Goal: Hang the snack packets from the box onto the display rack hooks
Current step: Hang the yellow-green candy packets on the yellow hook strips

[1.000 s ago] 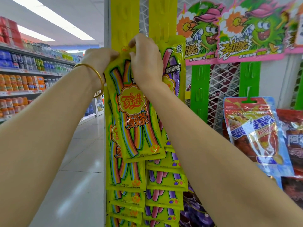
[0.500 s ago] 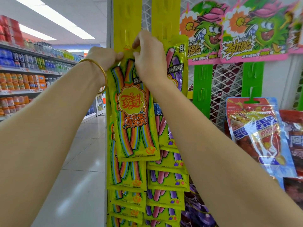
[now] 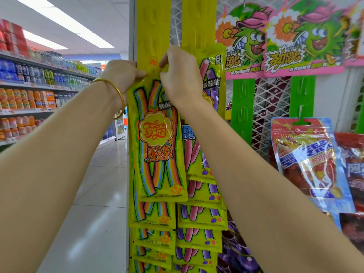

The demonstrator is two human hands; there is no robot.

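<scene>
A yellow snack packet (image 3: pixel 157 142) with rainbow strips printed on it hangs upright against the left yellow hanging strip (image 3: pixel 152 28). My left hand (image 3: pixel 123 74) pinches its top left corner. My right hand (image 3: pixel 180 75) pinches the top edge just right of the strip's middle. Below it several more rainbow packets (image 3: pixel 151 217) overlap down the same strip. A second yellow strip (image 3: pixel 197 20) to the right carries several purple-and-pink packets (image 3: pixel 201 215). The hook behind the packet's top is hidden by my fingers. The box is out of view.
Green hanging strips (image 3: pixel 243 107) and pink cartoon header cards (image 3: pixel 303 36) fill the wire rack to the right. Blue and red snack bags (image 3: pixel 307 164) hang at the right. A shop aisle with drink shelves (image 3: pixel 29 91) and a tiled floor (image 3: pixel 94 213) lies to the left.
The packet has swung from tilted to hanging straight against the left strip, and both hands have shifted slightly with its top edge.
</scene>
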